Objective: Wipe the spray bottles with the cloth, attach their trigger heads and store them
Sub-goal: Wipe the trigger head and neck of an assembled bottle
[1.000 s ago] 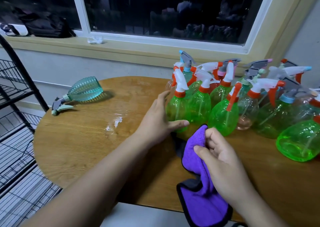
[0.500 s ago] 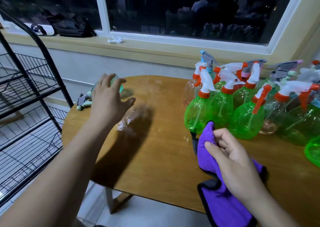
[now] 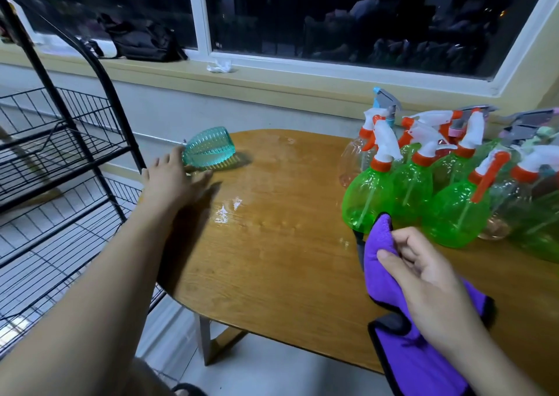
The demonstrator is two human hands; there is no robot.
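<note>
While my left hand (image 3: 171, 180) hovers with fingers spread at its neck end (touching or not, I cannot tell), the one teal bottle (image 3: 208, 149) lies on its side near the left edge of the desk (image 3: 272, 259), long axis left to right, base pointing right. My right hand (image 3: 423, 277) curls its fingers around the one purple cloth (image 3: 405, 353), just beside four plainly green upright bottles (image 3: 372, 205); others behind overlap.

The blurred left hand (image 3: 172, 180) covers the neck end of the teal ribbed plastic spray bottle (image 3: 208, 150) (whether its fingers grip it cannot be told). The purple black-edged cloth (image 3: 414, 359) runs off the bottom edge, partly under the right hand (image 3: 429, 277). The translucent green plastic spray bottles (image 3: 453, 214) are cropped at the right.
</note>
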